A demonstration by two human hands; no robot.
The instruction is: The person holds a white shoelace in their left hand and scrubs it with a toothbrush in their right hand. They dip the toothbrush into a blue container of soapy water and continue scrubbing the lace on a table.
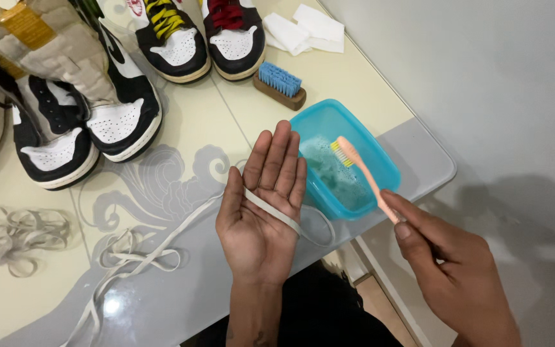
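Holding: the left hand (261, 212) lies palm up and spread flat over the worktop (181, 122), a white shoelace (271, 209) stretched across the palm so its flat face is turned upward.
Right hand: the right hand (448, 270) pinches the end of a pink toothbrush (364, 177) between thumb and fingers, the bristled head tilted down over the suds.
Tub: a blue plastic tub (380, 160) of foamy water sits at the worktop's edge, just beside both hands, within easy dipping reach.
Lace: the shoelace trails off the palm on both sides, one end looping toward the tub, the other running in loose coils across the worktop.
Spare laces: a second tangle of laces (17, 234) lies well apart at the left.
Shoes: four black-and-white sneakers (107, 122) stand along the far side, two of them unlaced.
Nearby: a wooden scrub brush (279, 85) with blue bristles and folded white cloths (306, 29) rest behind the tub.
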